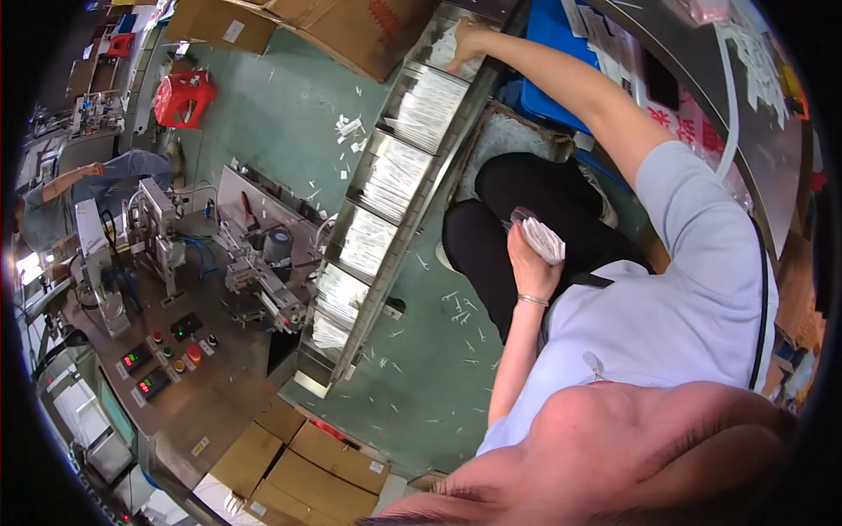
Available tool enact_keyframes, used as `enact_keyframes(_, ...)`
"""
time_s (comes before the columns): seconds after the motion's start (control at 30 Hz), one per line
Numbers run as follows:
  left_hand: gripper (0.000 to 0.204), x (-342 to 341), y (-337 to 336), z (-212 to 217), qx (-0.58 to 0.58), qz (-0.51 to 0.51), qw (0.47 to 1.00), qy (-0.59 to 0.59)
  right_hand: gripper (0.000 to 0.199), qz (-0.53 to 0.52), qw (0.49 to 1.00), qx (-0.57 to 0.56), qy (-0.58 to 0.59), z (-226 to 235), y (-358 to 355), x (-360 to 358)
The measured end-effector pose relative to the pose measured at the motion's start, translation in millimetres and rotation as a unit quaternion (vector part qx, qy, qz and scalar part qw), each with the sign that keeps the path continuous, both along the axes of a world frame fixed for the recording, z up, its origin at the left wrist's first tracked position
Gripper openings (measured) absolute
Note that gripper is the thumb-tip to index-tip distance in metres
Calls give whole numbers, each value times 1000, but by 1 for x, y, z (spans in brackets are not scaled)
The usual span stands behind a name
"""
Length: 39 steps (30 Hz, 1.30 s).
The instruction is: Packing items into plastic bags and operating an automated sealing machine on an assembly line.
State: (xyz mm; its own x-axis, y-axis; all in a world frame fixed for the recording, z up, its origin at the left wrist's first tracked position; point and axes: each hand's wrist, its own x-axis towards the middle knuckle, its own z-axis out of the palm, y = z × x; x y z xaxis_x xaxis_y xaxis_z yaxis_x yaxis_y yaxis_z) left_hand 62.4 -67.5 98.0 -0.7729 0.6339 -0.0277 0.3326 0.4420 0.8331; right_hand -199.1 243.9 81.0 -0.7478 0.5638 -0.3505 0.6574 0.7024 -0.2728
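Note:
My left hand [531,267], with a bracelet at its wrist, is closed around a bundle of thin white stick-like pieces [544,240] above my lap. A clear, film-like edge shows beside the bundle; the exact kind of piece is too small to tell. My right arm stretches to the far end of a long metal tray [409,200] split into compartments. There my right hand [469,42] rests with its fingers apart on loose white pieces [441,48]. Nearer compartments hold rows of similar white pieces [427,110].
Left of the tray stands a metal machine bench [206,386] with buttons and displays. Cardboard boxes [316,473] sit at the bottom, and a red stool [182,99] at the upper left. Beside my right arm is a blue bin [548,105]. Another person [61,197] sits beyond the machine. White scraps litter the green floor.

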Motion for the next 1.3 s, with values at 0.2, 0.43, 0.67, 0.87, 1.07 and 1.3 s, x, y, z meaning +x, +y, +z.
enact_keyframes(0.2,86,-6,3,0,-20,10,1000,-7,112,-78,989,90,-89,-23,-17,-13)
enact_keyframes(0.43,82,-9,0,-8,0,5,1000,8,104,-62,997,-1,-41,-21,-10,-18)
enact_keyframes(0.67,81,-11,1,-10,17,8,1000,2,67,53,987,-145,-45,-15,16,-31)
enact_keyframes(0.87,85,-5,2,-4,8,-9,1000,11,46,-17,989,-145,-10,-28,2,-5)
enact_keyframes(1.07,87,-19,-4,18,-43,-41,997,-59,42,-15,981,-181,67,-36,25,-22)
enact_keyframes(1.3,58,-73,-18,43,5,60,984,-165,45,2,974,-133,181,-14,68,-9)
